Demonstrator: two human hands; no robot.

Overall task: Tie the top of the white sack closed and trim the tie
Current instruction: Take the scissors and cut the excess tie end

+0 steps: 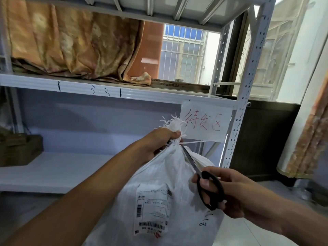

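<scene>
A white perforated-steel shelving unit (237,107) with a handwritten paper sign (205,124) taped to its shelf edge stands behind a bulging white woven-plastic sack (159,174) that rises from the bottom edge of the view, just in front of the shelves; what it rests on is out of view. A printed shipping label (152,208) is stuck to the sack's front face. Its frayed top is already gathered into a tight neck and appears cinched by a thin white plastic tie (191,142), whose loose tail juts out to the right. The left hand (159,141) is clamped around that neck, holding it upright. The right hand (229,190) is closed through the loops of black-handled steel scissors (198,171), their blades reaching up to the neck beside the tie; whether the blades are parted cannot be told. By appearances the tying is done and only the trimming remains, with the tail not yet cut.
</scene>
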